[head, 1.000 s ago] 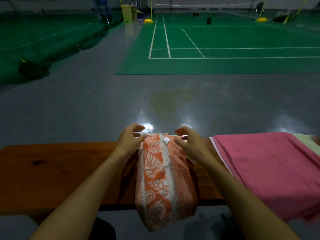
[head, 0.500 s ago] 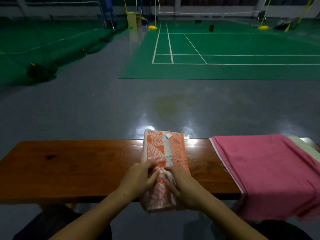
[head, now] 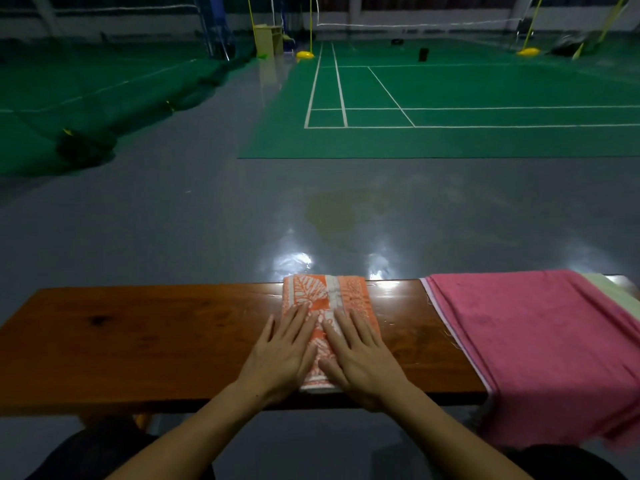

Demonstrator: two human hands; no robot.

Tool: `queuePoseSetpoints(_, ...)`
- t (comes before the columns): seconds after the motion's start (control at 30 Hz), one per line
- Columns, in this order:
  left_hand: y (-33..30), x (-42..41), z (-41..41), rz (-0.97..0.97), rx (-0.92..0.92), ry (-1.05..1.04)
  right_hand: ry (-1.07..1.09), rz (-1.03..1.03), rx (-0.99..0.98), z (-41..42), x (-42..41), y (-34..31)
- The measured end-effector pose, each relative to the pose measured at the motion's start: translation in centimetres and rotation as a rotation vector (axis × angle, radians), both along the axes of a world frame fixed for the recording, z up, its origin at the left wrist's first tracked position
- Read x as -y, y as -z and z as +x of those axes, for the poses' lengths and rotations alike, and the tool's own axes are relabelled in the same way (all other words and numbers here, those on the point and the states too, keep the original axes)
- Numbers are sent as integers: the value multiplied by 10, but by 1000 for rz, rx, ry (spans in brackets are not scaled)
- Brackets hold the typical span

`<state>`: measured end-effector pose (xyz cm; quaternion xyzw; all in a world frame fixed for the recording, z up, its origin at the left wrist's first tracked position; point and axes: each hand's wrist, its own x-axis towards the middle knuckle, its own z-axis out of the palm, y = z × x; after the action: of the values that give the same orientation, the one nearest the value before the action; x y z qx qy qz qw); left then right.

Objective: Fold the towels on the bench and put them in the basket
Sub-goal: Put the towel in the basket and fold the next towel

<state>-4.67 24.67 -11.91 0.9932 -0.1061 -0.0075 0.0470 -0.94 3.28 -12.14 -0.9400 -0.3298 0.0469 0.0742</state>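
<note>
Pressing flat, straight fingers of both hands rest on the seemingly folded orange towel [head: 327, 308].

1. No lettering, brand, number or sign can be read anywhere from here.
2. The orange towel [head: 327, 299] carries only a white leaf pattern and pale stripes — no words.
3. The pink towel [head: 540, 341] is plain — no label legible.
4. The green court [head: 450, 98] bears white boundary lines only, no markings that spell anything.
</note>
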Motion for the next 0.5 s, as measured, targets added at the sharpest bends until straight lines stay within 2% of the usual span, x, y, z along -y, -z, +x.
queuePoseSetpoints(0.13, -14, -5, 2, -48, -16, -8, 61, 37, -79, 0, 13, -21)
queuePoseSetpoints(0.23, -33, -14, -5, -180, 55, 5, 96, 137, -153, -7, 35, -43)
queuePoseSetpoints(0.33, -49, -22, -21, -261, 45, 27, 86, 201, -218, -15, 51, -52)
queuePoseSetpoints(0.43, -53, -23, -37, -281, -5, 26, 96, 241, -259, -19, 56, -51)
queuePoseSetpoints(0.5, -52, -20, -41, -254, 5, 30, 93, 215, -219, -20, 55, -48)
